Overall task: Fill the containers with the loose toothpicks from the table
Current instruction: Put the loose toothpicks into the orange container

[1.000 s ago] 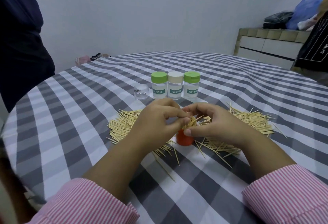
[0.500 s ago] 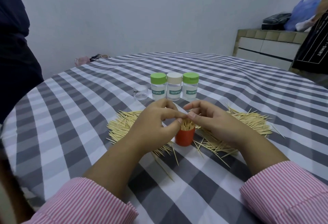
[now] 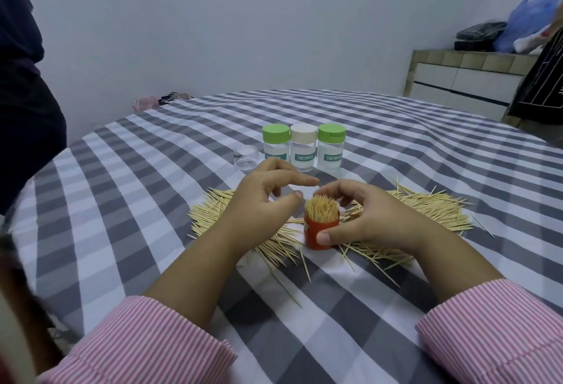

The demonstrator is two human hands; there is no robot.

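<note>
**Red container packed with toothpicks, right hand gripping it**

The red container (image 3: 321, 233) is standing upright amid the loose toothpicks (image 3: 426, 210) on the checked tablecloth (image 3: 122, 216), bristling with toothpicks. The right hand (image 3: 368, 216) is curling around it, thumb pressing its front. The left hand (image 3: 265, 201) is hovering just beside, fingers relaxed and apart, holding nothing. Behind, three capped bottles (image 3: 303, 149) are standing beside a clear jar (image 3: 246, 159).

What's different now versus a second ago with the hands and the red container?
Both hands let go of the toothpick bundle, now standing in the red container. The left hand opened and drew back; the right hand dropped to grip the container's side. The capped jars and loose toothpicks stayed put.
</note>
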